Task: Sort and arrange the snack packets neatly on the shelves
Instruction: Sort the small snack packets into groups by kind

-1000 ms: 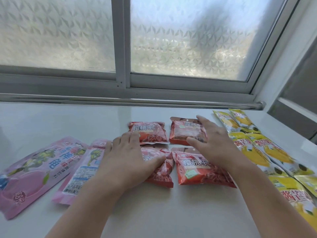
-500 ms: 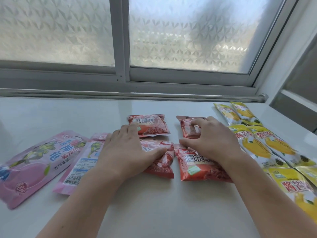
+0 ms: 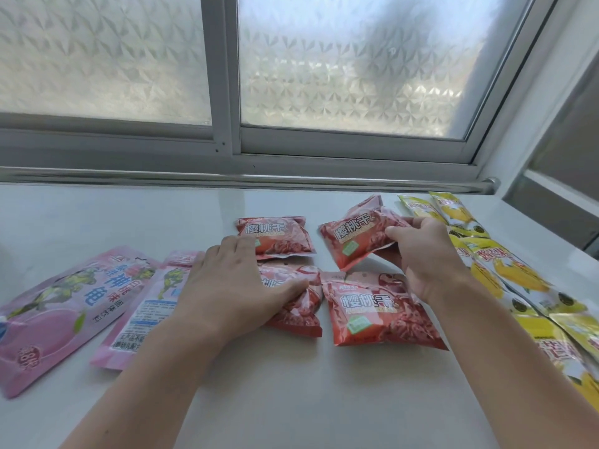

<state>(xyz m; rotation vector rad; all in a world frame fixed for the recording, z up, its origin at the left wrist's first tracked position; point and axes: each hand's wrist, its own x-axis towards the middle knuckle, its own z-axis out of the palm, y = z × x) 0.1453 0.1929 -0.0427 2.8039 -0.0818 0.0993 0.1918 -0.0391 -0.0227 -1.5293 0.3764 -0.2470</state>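
Several red snack packets lie on the white sill point(image 3: 291, 400). My right hand point(image 3: 428, 257) grips the far right red packet point(image 3: 353, 238) by its right edge and holds it tilted, face towards me, just above the surface. My left hand point(image 3: 233, 286) rests flat on the near left red packet point(image 3: 298, 309), fingers straight and touching the far left red packet point(image 3: 275, 234). A fourth red packet point(image 3: 372, 309) lies flat below my right hand.
Two pink pouches point(image 3: 55, 306) point(image 3: 149, 306) lie at the left. Several yellow packets point(image 3: 505, 273) run in a column along the right edge. A frosted sliding window point(image 3: 223, 92) and its metal rail point(image 3: 246, 178) close off the back.
My right hand has lifted the far right red packet off the sill and turned it over, so its printed front now faces me. My left hand has stayed on the near left packet.
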